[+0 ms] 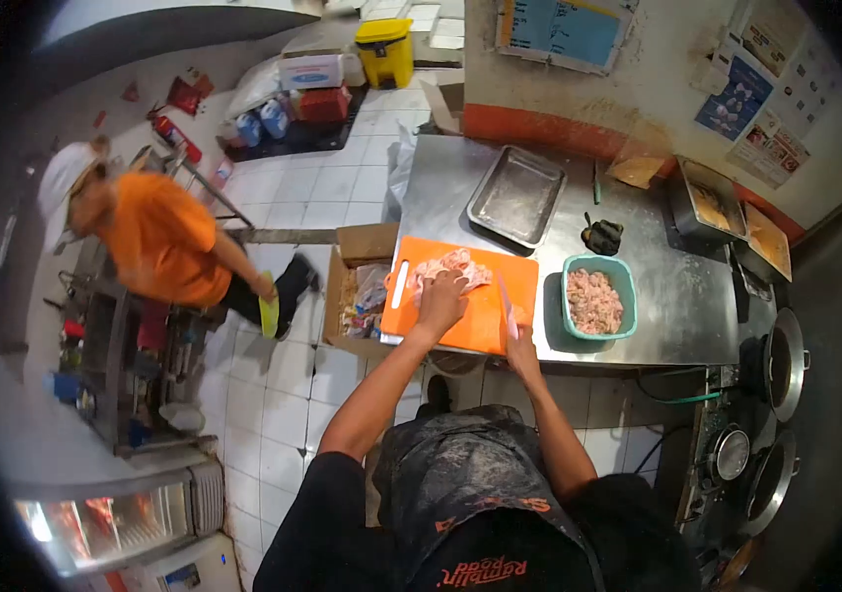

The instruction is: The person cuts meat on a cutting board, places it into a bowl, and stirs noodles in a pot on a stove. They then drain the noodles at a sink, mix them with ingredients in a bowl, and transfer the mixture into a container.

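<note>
An orange cutting board (480, 314) lies on the steel table (658, 286) with pale raw meat (460, 264) at its far left. My left hand (440, 299) rests palm down on the meat. Gripped in my right hand (519, 341) at the board's near right edge is a knife (506, 304), its blade pointing away over the board. A teal tub (598, 296) of chopped meat stands just right of the board.
An empty steel tray (516, 195) lies behind the board. A cardboard box (362, 291) of scraps sits on the floor at the table's left. A person in an orange shirt (159, 242) bends over at the left. Pots (781, 370) stand on burners at the right.
</note>
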`<act>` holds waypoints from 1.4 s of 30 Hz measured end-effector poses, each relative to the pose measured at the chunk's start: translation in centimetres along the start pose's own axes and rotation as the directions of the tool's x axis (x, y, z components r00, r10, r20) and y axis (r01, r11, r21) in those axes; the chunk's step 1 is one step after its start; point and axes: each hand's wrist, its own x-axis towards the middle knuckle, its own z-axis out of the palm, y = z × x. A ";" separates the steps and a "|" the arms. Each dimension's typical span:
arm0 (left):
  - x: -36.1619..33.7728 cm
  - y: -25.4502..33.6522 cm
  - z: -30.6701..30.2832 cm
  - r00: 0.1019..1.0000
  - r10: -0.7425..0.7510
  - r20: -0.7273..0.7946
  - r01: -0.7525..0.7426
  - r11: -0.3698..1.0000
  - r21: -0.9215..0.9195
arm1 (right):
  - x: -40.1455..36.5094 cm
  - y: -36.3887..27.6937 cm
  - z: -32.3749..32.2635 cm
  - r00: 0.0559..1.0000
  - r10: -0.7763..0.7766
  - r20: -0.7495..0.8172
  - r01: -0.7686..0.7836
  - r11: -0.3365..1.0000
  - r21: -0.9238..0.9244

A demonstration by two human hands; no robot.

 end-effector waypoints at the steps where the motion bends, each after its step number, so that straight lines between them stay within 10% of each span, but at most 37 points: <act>1: 1.4 -0.3 1.3 0.997 0.037 0.074 -0.046 0.991 0.126 | -1.1 -0.3 -1.5 0.999 0.015 0.052 -0.017 0.999 0.038; 4: 3.8 -2.0 5.5 0.971 0.041 0.236 -0.125 0.928 0.352 | -4.1 0.8 -4.7 0.966 0.259 -0.018 -0.254 0.955 0.152; 8: 6.7 -2.0 4.3 0.844 0.012 0.536 -0.140 0.970 0.200 | -7.4 2.4 -6.7 0.908 0.400 -0.122 -0.354 0.891 0.283; 12: 7.2 -3.0 4.5 0.891 0.082 0.446 -0.138 0.986 0.095 | -9.3 1.4 -7.1 0.890 0.451 -0.062 -0.380 0.812 0.442; 15: 7.1 -4.2 2.8 0.865 -0.137 0.483 0.396 0.779 -0.487 | -9.7 0.2 -7.1 0.900 0.428 -0.077 -0.360 0.833 0.421; 18: 7.6 -5.9 0.2 0.772 -0.269 0.576 0.622 0.507 -0.596 | -10.2 -1.0 -7.2 0.905 0.424 -0.031 -0.357 0.797 0.487; 28: 9.0 -3.4 -4.4 0.792 -0.230 0.565 0.572 0.600 -0.559 | -8.7 -1.7 -6.0 0.937 0.345 -0.052 -0.273 0.817 0.507; 32: 9.2 -4.2 -4.4 0.822 -0.190 0.536 0.569 0.260 -0.780 | -8.8 -2.1 -6.6 0.912 0.408 -0.029 -0.355 0.825 0.440; 34: 8.6 -5.0 -3.4 0.782 -0.234 0.578 0.552 -0.172 -0.816 | -8.8 -0.8 -5.9 0.915 0.402 -0.036 -0.350 0.835 0.424; 36: 7.1 -8.5 -1.7 0.748 -0.200 0.632 0.610 -0.167 -0.775 | -9.0 0.5 -5.2 0.919 0.392 -0.045 -0.342 0.847 0.406; 38: 5.4 -10.6 -0.3 0.835 -0.363 0.412 0.545 0.640 -0.541 | -9.1 1.3 -4.7 0.937 0.345 -0.055 -0.312 0.896 0.318; 40: 4.8 -9.6 -1.4 0.792 -0.410 0.453 0.606 0.619 -0.499 | -9.4 1.5 -4.3 0.938 0.341 -0.061 -0.304 0.895 0.326; 42: 4.7 -8.3 -2.0 0.930 -0.199 0.310 0.287 0.918 -0.272 | -9.6 1.6 -3.9 0.940 0.334 -0.063 -0.297 0.896 0.329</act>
